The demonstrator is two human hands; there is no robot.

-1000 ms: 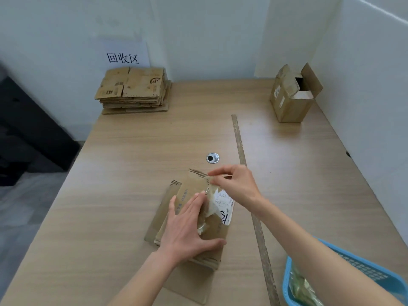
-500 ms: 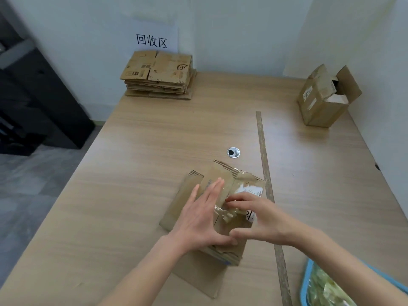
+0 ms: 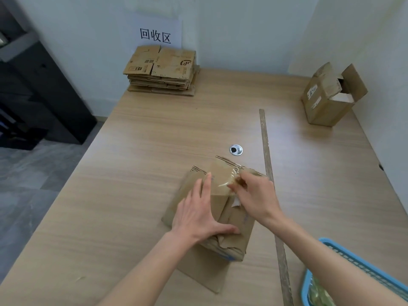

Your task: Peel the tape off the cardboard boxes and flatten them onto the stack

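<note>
Clear tape (image 3: 223, 184) is half lifted off the flattened box (image 3: 234, 228), which lies on the table (image 3: 154, 151) just on the near side of the round grommet hole (image 3: 236, 149) and close beside the wooden strip (image 3: 268, 164). L hand (image 3: 198, 213) lies flat on the cardboard w/ fingers straight and slightly spread, pinning it down; thumb reaches toward the box's near-right part. R hand (image 3: 256, 195) has fingertips curled together, pinching the tape's loose edge near the box's far end. Tape strip looks to run along the box's long axis, far end to near end, so the pull prob. needs to come back toward the person w/ L hand as anchor. R hand is the nearer one to the free edge. Stack (image 3: 162, 69) sits well beyond the grommet, far-left by the wall sign (image 3: 155, 36); an unflattened box (image 3: 331, 93) waits far-right of it. Blue basket (image 3: 344, 261) is near-right of the grommet.
</note>
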